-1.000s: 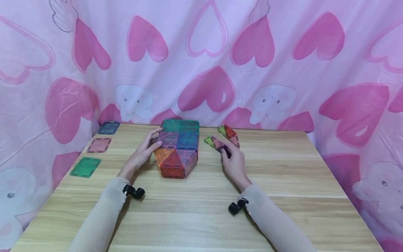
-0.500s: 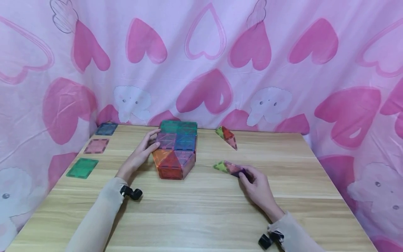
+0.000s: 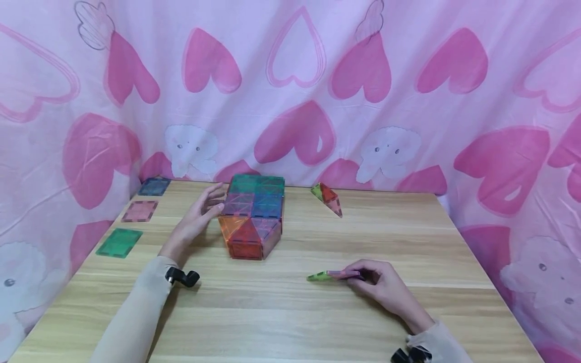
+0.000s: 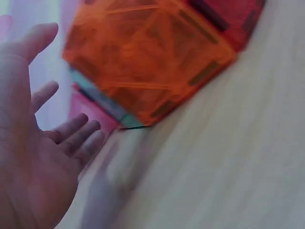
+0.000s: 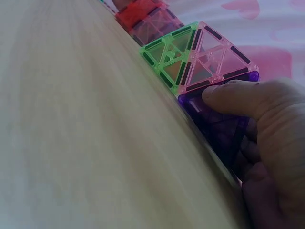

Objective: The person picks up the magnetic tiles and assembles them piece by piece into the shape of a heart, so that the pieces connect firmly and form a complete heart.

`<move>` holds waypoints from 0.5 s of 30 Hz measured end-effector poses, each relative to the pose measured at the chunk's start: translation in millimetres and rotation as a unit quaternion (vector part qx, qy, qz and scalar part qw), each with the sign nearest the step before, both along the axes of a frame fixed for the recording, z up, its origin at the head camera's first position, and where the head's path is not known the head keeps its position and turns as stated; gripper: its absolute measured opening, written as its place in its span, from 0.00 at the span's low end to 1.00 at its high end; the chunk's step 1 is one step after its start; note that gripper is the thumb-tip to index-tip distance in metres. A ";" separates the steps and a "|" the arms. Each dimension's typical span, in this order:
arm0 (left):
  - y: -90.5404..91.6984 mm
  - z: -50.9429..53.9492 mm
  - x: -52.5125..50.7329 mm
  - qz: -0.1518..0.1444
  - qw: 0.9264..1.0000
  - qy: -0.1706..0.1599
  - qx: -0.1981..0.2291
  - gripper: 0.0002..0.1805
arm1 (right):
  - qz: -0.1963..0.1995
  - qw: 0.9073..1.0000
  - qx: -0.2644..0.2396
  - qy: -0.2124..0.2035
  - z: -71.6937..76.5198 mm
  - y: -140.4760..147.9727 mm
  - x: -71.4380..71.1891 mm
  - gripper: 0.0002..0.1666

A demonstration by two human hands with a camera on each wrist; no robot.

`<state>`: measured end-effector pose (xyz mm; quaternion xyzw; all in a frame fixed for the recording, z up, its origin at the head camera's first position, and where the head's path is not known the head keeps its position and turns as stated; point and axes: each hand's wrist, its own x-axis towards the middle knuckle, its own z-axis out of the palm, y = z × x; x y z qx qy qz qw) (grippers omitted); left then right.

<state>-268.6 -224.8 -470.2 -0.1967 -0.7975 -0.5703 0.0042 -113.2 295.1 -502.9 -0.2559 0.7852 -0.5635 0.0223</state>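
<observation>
A long box built of translucent magnetic tiles (image 3: pixel 253 204) stands on the table, green at the back and orange and red in front. My left hand (image 3: pixel 192 219) is at its left side with fingers spread and holding nothing; the left wrist view shows a gap between the fingers and the orange tile (image 4: pixel 147 57). Low over the table at front right, my right hand (image 3: pixel 386 287) pinches a strip of triangular magnetic tiles (image 3: pixel 333 275). Thumb and fingers grip the purple triangle (image 5: pixel 214 119), joined to a pink triangle (image 5: pixel 217 59) and a green one (image 5: pixel 171 57).
At the left edge lie a blue square tile (image 3: pixel 154 186), a pink square tile (image 3: pixel 139 210) and a green square tile (image 3: pixel 119 242). Another joined group of triangular tiles (image 3: pixel 328 197) lies at the back right. A pink heart-patterned curtain (image 3: pixel 299 126) surrounds the wooden table (image 3: pixel 254 322).
My right hand has carried the tile strip toward me and rightward, tilting it nearly edge-on to the head view. My left hand has let go of the box and drawn slightly left.
</observation>
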 end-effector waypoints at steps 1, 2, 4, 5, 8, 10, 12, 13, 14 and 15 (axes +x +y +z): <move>-3.3 2.7 1.5 0.010 1.000 0.009 0.002 0.38 | 0.007 1.000 -0.005 0.000 0.2 1.9 0.8 0.16; -7.0 5.8 3.6 0.022 1.000 0.017 -0.001 0.39 | 0.014 1.000 -0.010 0.000 0.2 3.8 1.5 0.15; -16.1 12.5 9.1 0.047 0.998 0.036 -0.012 0.41 | 0.026 0.999 -0.019 0.000 0.4 6.3 3.0 0.15; -21.7 15.6 12.5 0.063 0.997 0.046 -0.022 0.41 | 0.033 0.999 -0.022 0.003 0.4 7.2 3.4 0.15; -41.4 23.9 25.7 0.108 0.990 0.065 -0.063 0.44 | 0.053 0.998 -0.034 0.009 0.5 7.8 3.9 0.16; -57.9 26.3 37.0 0.138 0.983 0.063 -0.099 0.46 | 0.063 0.997 -0.040 0.013 0.8 6.9 3.5 0.16; -74.6 25.0 46.9 0.161 0.976 0.067 -0.131 0.47 | 0.067 0.997 -0.045 0.014 0.7 6.4 2.9 0.16; -82.6 22.8 51.2 0.170 0.972 0.074 -0.144 0.48 | 0.069 0.996 -0.046 0.014 0.7 6.4 2.5 0.16; -90.4 19.7 55.1 0.180 0.968 0.083 -0.156 0.49 | 0.067 0.997 -0.044 0.012 0.8 6.6 2.3 0.16; -97.9 16.3 58.1 0.187 0.963 0.098 -0.167 0.49 | 0.067 0.997 -0.043 0.013 0.9 7.1 1.9 0.16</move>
